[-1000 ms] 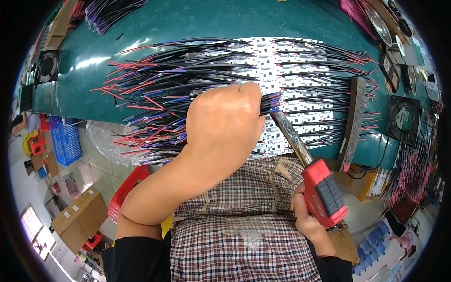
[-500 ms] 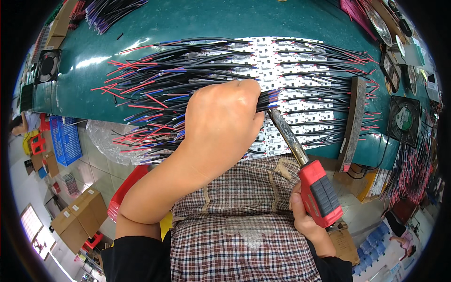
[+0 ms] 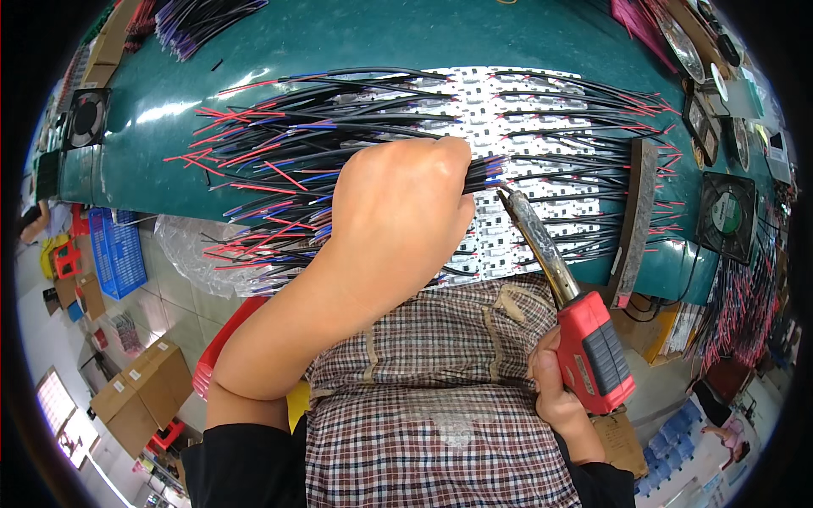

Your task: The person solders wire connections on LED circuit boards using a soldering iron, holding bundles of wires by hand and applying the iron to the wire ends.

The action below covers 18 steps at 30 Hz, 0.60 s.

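My left hand (image 3: 402, 199) is closed, its back turned up, around a bundle of black wires (image 3: 478, 173). Their blue and red ends stick out past the thumb over a white panel of circuit boards (image 3: 478, 110). In my right hand (image 3: 555, 385) is a soldering iron (image 3: 597, 351) with a red and black handle. Its dark tip points up and left, close to the wire ends; whether it touches the panel is unclear. More black wires (image 3: 339, 106) with bare red and blue ends fan out left of the panel, partly hidden by my left hand.
A dark bar (image 3: 633, 224) lies across the wires on the panel's right. Black fans stand at the right (image 3: 728, 218) and left (image 3: 86, 118) of the green table (image 3: 339, 38). Clear plastic film (image 3: 190, 250) hangs at the front edge. A blue crate (image 3: 117, 254) is on the floor.
The soldering iron has shifted right, its tip drawing away from below the wire ends. My right hand moved slightly right with it. The left hand has stayed nearly still.
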Available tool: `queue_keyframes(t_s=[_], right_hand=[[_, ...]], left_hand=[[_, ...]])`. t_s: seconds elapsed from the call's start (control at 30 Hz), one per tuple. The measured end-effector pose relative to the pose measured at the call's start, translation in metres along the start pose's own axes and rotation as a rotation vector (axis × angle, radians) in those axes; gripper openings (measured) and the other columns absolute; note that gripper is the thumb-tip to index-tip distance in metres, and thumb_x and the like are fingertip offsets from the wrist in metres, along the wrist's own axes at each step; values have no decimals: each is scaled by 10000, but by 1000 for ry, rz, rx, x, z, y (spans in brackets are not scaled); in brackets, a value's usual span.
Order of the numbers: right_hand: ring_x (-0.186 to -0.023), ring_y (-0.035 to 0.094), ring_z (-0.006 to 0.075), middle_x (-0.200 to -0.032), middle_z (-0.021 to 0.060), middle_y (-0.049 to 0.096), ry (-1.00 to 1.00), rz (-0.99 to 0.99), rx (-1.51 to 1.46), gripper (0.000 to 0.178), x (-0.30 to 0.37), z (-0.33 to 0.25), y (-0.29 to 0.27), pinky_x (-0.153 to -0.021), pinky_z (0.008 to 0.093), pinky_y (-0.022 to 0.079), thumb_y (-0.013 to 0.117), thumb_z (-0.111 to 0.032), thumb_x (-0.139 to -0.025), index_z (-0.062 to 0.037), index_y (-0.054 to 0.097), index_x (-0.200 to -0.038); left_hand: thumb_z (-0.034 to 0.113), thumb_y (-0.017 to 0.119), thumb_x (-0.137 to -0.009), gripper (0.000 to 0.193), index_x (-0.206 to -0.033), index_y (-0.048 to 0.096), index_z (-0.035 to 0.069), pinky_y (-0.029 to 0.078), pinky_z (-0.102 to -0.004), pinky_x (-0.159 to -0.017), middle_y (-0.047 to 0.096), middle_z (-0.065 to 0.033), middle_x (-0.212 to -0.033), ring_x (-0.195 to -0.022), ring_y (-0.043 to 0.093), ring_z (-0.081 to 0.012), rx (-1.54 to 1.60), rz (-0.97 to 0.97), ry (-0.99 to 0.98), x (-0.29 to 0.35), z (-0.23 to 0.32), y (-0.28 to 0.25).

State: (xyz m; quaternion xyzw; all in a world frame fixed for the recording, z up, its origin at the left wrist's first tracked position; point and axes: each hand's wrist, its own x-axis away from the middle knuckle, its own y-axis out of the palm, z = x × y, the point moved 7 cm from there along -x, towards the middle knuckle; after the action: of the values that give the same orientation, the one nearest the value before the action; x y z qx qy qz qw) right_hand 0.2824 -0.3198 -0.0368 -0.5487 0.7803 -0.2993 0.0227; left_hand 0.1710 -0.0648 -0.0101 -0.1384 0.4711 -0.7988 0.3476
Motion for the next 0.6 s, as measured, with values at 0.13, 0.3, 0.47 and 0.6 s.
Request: queue_keyframes(t_s=[0.13, 0.3, 0.47, 0.6], right_hand=[[-874, 677, 245, -955, 107, 686, 26, -23, -89, 228, 1, 2, 0, -793, 363, 534, 689, -73, -907, -12, 663, -1125], [-550, 460, 110, -779, 68, 480, -110, 4, -87, 125, -5, -13, 4, -520, 261, 430, 544, -117, -1011, -24, 462, -990], [-545, 460, 109, -778, 67, 477, -89, 34, -163, 131, -3, -13, 1, -523, 261, 436, 551, -109, -1006, -24, 452, -1006], [-841, 639, 205, -918, 83, 661, 45, 38, -210, 191, 6, 2, -5, -783, 348, 520, 673, -56, -903, -13, 655, -1089]], left_hand=[[131, 746, -808, 201, -905, 632, -4, 507, -440, -629, 641, -168, -718, -675, 651, -362, 41, -18, -15, -2, -2, 0], [149, 711, -877, 223, -981, 604, -16, 502, -449, -657, 660, -190, -785, -726, 650, -399, 117, -9, -106, -1, -7, -3], [132, 674, -947, 182, -1021, 615, -23, 499, -431, -690, 643, -148, -787, -733, 628, -395, 85, 216, 76, 6, 0, -15], [57, 706, -850, 185, -1001, 606, 24, 510, -457, -646, 654, -151, -792, -711, 653, -375, 133, 424, 64, 9, 9, -38]])
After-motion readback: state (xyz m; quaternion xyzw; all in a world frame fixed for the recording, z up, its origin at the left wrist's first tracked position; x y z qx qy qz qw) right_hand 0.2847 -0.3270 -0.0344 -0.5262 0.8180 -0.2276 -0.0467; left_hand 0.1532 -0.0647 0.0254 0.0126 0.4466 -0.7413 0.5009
